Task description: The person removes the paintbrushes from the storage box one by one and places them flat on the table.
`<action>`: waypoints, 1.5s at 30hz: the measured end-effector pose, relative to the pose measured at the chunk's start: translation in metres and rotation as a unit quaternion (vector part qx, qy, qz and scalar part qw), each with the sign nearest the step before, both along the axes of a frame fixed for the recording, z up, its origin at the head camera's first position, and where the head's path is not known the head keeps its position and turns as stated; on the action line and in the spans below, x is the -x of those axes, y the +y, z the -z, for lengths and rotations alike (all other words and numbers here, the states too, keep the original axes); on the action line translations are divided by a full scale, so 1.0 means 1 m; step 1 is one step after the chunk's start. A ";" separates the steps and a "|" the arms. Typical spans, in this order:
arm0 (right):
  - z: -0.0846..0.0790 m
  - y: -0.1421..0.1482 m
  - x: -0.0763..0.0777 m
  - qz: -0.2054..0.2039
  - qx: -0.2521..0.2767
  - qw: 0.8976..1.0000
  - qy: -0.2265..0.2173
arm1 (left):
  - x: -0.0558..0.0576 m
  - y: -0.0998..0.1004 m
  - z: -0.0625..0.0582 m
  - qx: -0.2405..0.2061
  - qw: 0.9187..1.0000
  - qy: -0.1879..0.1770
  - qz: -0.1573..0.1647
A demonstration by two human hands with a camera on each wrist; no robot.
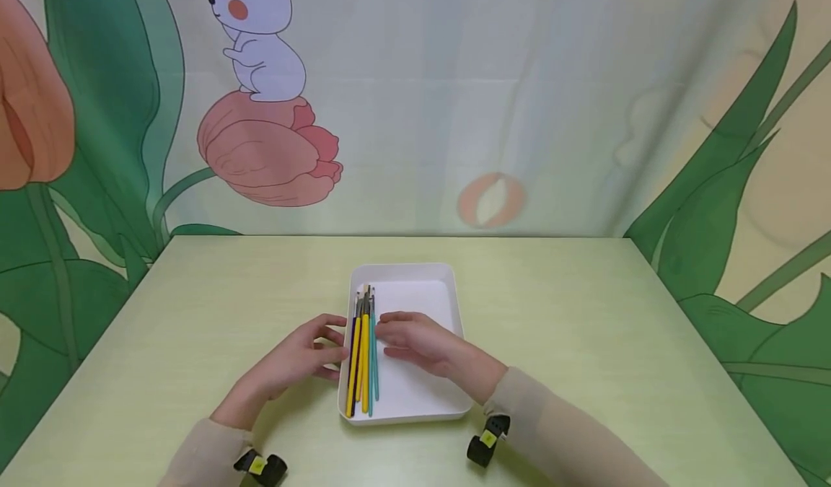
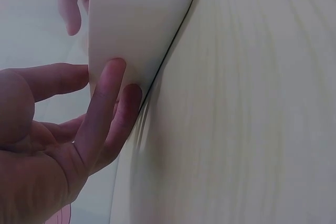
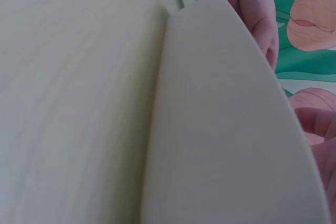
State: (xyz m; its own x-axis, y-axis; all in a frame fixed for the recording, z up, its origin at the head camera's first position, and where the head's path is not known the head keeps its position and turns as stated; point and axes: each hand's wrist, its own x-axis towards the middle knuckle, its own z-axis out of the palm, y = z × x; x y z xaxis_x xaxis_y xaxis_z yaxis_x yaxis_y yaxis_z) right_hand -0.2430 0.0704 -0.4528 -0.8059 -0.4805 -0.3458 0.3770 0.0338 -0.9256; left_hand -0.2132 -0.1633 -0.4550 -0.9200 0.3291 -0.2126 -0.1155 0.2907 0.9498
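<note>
A white rectangular tray rests on the table with several paintbrushes bunched lengthwise along its left side. Their handles are yellow, teal and dark, and the bristles point away from me. My left hand is at the tray's left wall; in the left wrist view its spread fingertips touch the outer side. Inside the tray, my right hand hovers with loosely bent fingers, the tips right beside the teal brushes. The right wrist view shows mostly the tray's outer wall, with part of the right hand beyond the rim.
The tray stands on a pale wood-grain table. Behind it hangs a printed curtain with tulips, leaves and a rabbit. A black wrist camera sits on the left sleeve, another camera on the right.
</note>
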 end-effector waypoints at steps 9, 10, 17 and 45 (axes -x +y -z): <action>0.009 -0.013 -0.004 0.020 0.048 0.999 -0.007 | 0.000 -0.001 0.000 -0.004 1.000 0.010 0.012; 0.010 -0.014 -0.004 0.023 0.051 0.998 -0.009 | 0.000 -0.001 0.000 -0.003 1.000 0.010 0.012; 0.018 -0.023 -0.003 0.045 0.036 0.998 -0.005 | 0.000 -0.002 0.001 -0.005 1.000 0.008 0.016; 0.015 -0.035 -0.013 0.025 -0.040 0.997 0.064 | 0.001 -0.001 -0.001 -0.014 1.000 0.000 0.018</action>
